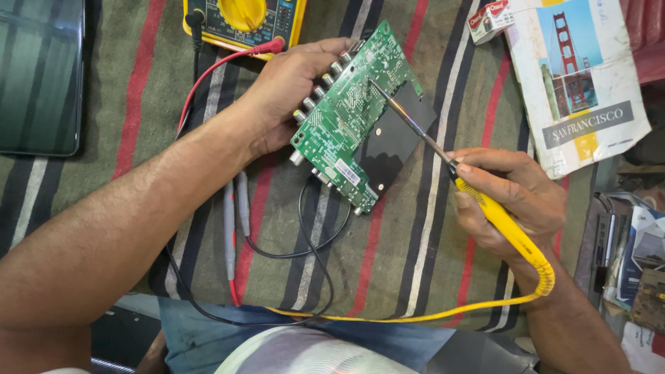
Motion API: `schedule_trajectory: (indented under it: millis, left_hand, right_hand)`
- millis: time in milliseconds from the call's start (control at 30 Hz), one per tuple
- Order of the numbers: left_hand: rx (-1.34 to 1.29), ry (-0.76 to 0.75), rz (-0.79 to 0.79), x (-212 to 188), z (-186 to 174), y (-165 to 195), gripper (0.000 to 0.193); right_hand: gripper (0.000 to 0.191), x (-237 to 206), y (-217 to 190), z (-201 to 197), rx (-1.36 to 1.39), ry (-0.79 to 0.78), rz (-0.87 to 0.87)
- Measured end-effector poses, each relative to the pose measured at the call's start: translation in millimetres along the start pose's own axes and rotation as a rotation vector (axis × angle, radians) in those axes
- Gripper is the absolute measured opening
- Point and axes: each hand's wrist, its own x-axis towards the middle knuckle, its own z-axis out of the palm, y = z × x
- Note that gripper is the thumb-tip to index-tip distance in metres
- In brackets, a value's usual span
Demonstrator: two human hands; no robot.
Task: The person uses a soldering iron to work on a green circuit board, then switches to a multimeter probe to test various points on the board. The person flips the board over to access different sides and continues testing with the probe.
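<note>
Nearest, the right hand (pixel 509 201) grips a yellow soldering iron (pixel 495 215), fingers wrapped tight, tip touching the green circuit board (pixel 350 114). Left hand (pixel 287 93) clasps the board's connector edge, tilting it above the striped cloth (pixel 415 263) mid-surface. Multimeter (pixel 242 21) sits at the far edge, booklet (pixel 585 76) far right; bare cloth lies below the board.
</note>
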Motion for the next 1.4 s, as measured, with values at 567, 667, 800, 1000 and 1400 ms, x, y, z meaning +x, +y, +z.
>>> schedule_trajectory:
  millis: [567,667,800,1000,1400]
  left_hand:
    - [-0.024,-0.150,0.070,-7,4,2,0.036]
    - [-0.123,-0.041,0.028,-8,7,6,0.034]
    - [-0.124,-0.119,0.044,-12,9,9,0.039]
    - [-0.012,-0.157,0.080,-16,10,8,0.028]
    - [-0.038,-0.129,0.039,-11,7,6,0.028]
  right_hand:
    - [0.026,26,-24,-19,0.053,-0.004,0.084]
    - [0.025,24,-23,-18,0.057,0.020,0.100]
    - [0.024,21,-21,-18,0.075,0.039,0.107]
    - [0.024,14,-11,-15,0.174,0.073,0.138]
    - [0.021,19,1,-22,0.297,0.086,0.118]
